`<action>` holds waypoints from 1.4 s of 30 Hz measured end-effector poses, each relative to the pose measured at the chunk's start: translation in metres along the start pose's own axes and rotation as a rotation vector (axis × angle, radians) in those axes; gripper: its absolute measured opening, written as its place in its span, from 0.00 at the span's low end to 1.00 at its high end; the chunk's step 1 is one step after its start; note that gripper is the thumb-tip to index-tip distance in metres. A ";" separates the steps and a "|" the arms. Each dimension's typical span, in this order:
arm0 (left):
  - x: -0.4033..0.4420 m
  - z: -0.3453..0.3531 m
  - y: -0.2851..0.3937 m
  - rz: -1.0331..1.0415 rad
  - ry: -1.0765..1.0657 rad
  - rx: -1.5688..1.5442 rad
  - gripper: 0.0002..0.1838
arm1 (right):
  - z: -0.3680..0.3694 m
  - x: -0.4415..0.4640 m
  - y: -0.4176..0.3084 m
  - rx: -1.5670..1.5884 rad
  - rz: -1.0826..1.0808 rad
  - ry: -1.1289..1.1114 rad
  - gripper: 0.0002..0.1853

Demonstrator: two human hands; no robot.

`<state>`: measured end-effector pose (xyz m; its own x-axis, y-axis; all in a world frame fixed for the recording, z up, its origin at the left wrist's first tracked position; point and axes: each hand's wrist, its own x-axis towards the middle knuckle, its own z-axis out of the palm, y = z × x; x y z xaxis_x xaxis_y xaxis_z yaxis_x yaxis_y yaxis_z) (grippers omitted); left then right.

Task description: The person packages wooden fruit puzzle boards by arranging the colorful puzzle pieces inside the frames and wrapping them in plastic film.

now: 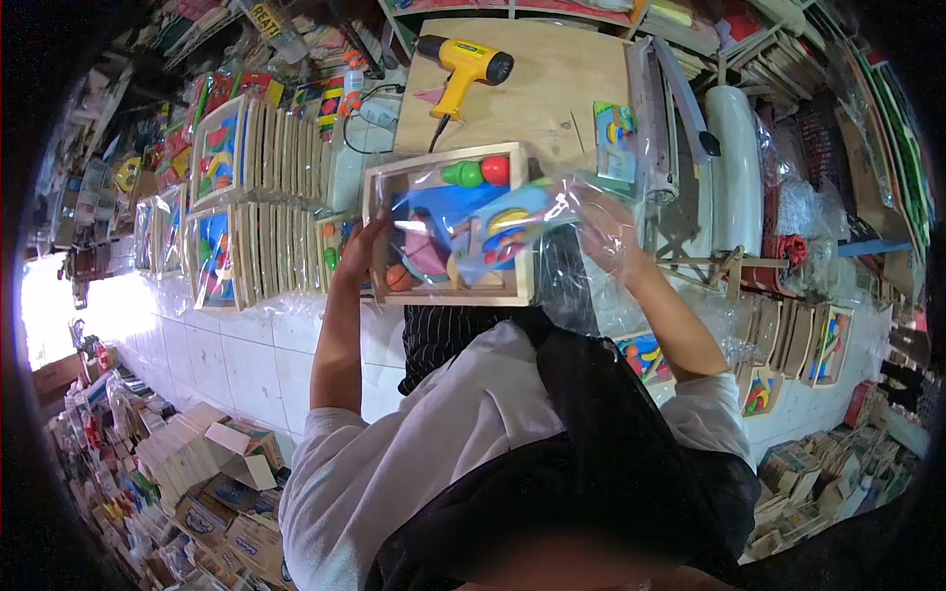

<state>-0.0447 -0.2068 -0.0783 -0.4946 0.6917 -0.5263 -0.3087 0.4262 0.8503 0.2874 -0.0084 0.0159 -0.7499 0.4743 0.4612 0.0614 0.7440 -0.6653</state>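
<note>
A shallow wooden tray (373, 184) with a blue base and colourful play pieces is held tilted in front of me. My left hand (357, 254) grips its left side. On the tray show a green and red piece (478, 172) and an orange ball (398, 277). A blurred printed card (507, 229) lies across the tray's right half. Clear plastic film (564, 281) covers this side and stretches to my right hand (609, 236), which looks closed on it; its fingers are partly hidden by the glare and blur.
Ahead on the wooden table (552, 69) lie a yellow heat gun (463, 71) and a printed card pack (615, 138). Stacked wooden trays (281, 148) stand at left. A sealer-like bar (680, 98) and a plastic roll (731, 167) are at right. More trays (828, 345) rest lower right.
</note>
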 end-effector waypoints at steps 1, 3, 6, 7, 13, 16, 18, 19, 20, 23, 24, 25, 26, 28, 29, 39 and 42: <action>-0.002 -0.001 -0.003 -0.025 0.018 -0.025 0.32 | -0.008 -0.010 -0.004 0.079 0.087 0.122 0.13; 0.003 -0.011 -0.014 -0.039 0.044 -0.063 0.35 | -0.015 -0.031 -0.010 0.249 0.440 0.349 0.09; -0.010 -0.008 -0.008 0.024 0.074 -0.082 0.39 | -0.032 -0.051 -0.019 0.304 0.719 0.383 0.08; -0.006 -0.014 -0.013 0.015 0.053 -0.098 0.39 | -0.035 -0.055 -0.023 0.265 0.728 0.365 0.08; -0.011 -0.023 -0.009 0.003 0.022 -0.097 0.36 | -0.054 -0.052 -0.050 -0.084 0.726 0.155 0.07; -0.032 -0.012 0.008 0.086 0.069 -0.054 0.32 | -0.056 -0.049 -0.055 -0.155 0.634 0.122 0.06; -0.041 -0.009 0.013 0.108 0.139 -0.097 0.29 | -0.056 -0.046 -0.059 -0.125 0.611 0.082 0.06; -0.043 -0.009 0.015 0.083 0.181 -0.167 0.29 | -0.056 -0.043 -0.061 -0.092 0.621 0.051 0.06; -0.047 -0.008 0.020 0.103 0.158 -0.109 0.30 | -0.056 -0.043 -0.062 -0.058 0.631 0.020 0.06; -0.046 -0.019 0.014 0.124 0.153 -0.149 0.30 | -0.053 -0.046 -0.052 0.044 0.698 0.003 0.05; -0.046 -0.023 0.013 0.139 0.123 -0.175 0.28 | -0.052 -0.045 -0.048 0.107 0.742 -0.020 0.05; -0.046 -0.027 0.011 0.149 0.101 -0.178 0.27 | -0.052 -0.044 -0.043 0.170 0.787 -0.042 0.06; -0.048 -0.027 0.013 0.160 0.076 -0.182 0.26 | -0.051 -0.043 -0.039 0.232 0.832 -0.063 0.06; -0.049 -0.025 0.017 0.181 0.051 -0.176 0.25 | -0.046 -0.043 -0.025 0.334 0.828 -0.113 0.08; -0.053 -0.021 0.020 0.188 0.055 -0.168 0.25 | -0.045 -0.042 -0.020 0.386 0.825 -0.140 0.09; -0.046 -0.010 0.012 0.176 0.046 -0.230 0.27 | 0.040 -0.026 0.028 0.599 0.669 -0.379 0.02; -0.042 -0.020 0.006 0.121 -0.021 -0.197 0.27 | 0.067 -0.026 0.035 1.015 0.775 -0.410 0.07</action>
<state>-0.0421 -0.2452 -0.0509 -0.5213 0.7437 -0.4185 -0.4020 0.2186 0.8892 0.2647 -0.0257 -0.0587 -0.8975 0.3044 -0.3191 0.1784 -0.4110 -0.8940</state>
